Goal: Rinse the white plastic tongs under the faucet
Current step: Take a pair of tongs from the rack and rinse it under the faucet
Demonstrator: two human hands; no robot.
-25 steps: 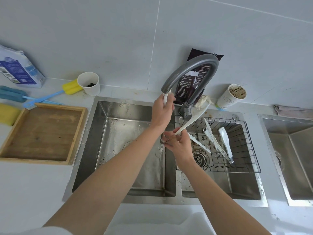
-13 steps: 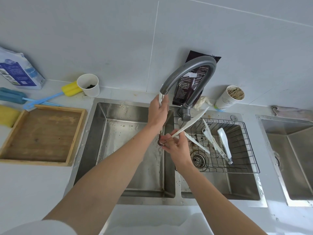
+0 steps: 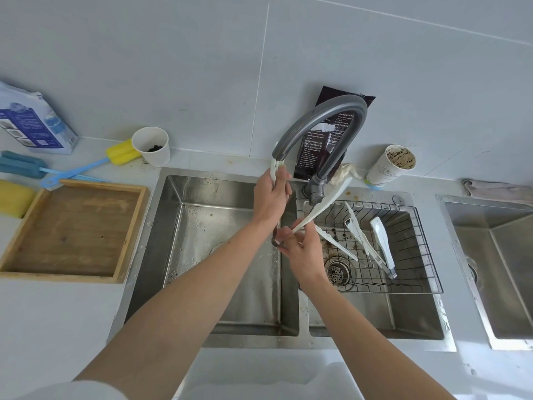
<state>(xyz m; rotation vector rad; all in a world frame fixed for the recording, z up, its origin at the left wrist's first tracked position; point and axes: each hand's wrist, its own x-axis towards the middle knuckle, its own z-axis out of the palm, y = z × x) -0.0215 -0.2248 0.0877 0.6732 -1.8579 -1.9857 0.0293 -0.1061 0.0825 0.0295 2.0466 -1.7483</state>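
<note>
The white plastic tongs (image 3: 326, 204) are spread open in a V over the divider of the double sink. My left hand (image 3: 269, 194) grips one arm of them, and its white tip sits right under the spout of the grey arched faucet (image 3: 320, 116). Lower down, my right hand (image 3: 302, 249) pinches the tongs near their hinge. The other arm slants up and right toward the faucet base. I cannot make out a water stream.
A wire basket (image 3: 427, 255) in the right basin holds more white utensils (image 3: 382, 241). The left basin (image 3: 202, 226) is wet. A wooden tray (image 3: 69, 229), brushes, a sponge and paper cups (image 3: 151, 145) stand on the counter. Another sink (image 3: 496, 255) lies far right.
Both hands keep their hold on the tongs under the spout. The left hand has shifted slightly left and down along the tong arm.
</note>
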